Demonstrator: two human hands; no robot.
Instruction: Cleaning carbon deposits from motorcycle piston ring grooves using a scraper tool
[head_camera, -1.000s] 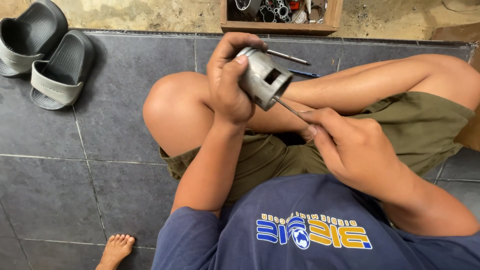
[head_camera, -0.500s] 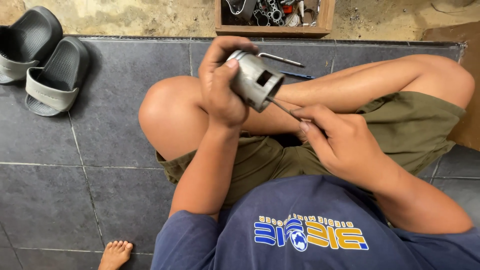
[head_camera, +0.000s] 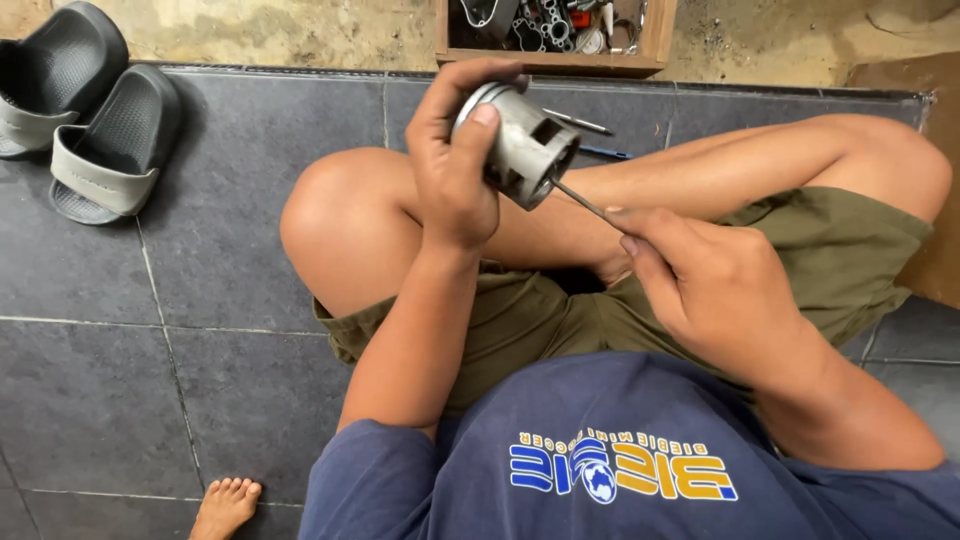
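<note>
You're gripping grey piston (head_camera: 525, 145) in left hand (head_camera: 455, 165), open end facing right; right hand (head_camera: 705, 275) pinching thin pick (head_camera: 580, 200), tip entering.

The wooden tray (head_camera: 556, 58) at top centre is cut off by the edge — its metal parts (head_camera: 540, 20) too jumbled to identify. The thin tool (head_camera: 584, 203) vanishes into the right hand (head_camera: 712, 280) — its handle hidden.

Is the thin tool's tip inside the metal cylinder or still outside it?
Inside. The thin tool, pinched in the right hand, disappears past the open lower rim of the metal cylinder, which the left hand holds tilted.
</note>
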